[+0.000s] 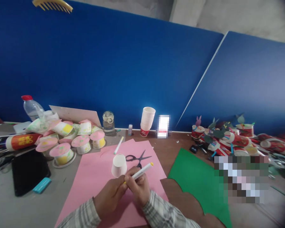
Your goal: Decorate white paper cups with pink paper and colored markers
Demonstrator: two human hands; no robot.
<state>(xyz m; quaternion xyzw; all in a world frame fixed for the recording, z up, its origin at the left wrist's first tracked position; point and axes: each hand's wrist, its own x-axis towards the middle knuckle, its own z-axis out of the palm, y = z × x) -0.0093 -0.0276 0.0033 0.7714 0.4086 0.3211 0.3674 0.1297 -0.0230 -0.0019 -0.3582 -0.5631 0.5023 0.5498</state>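
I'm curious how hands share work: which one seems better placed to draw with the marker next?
Probably the right hand: it grips the white marker along the barrel, much like a pen. The left hand is at the marker's lower end.

The head camera looks forward and down, close above the hands [109, 196], facing a blue partition [123, 63].

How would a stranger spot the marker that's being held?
Below the blue partition lies pink paper. Over it, the right hand grips a white marker. Unlike the green-ended marker lying beyond the paper cup, this one is held, its end bright yellow.
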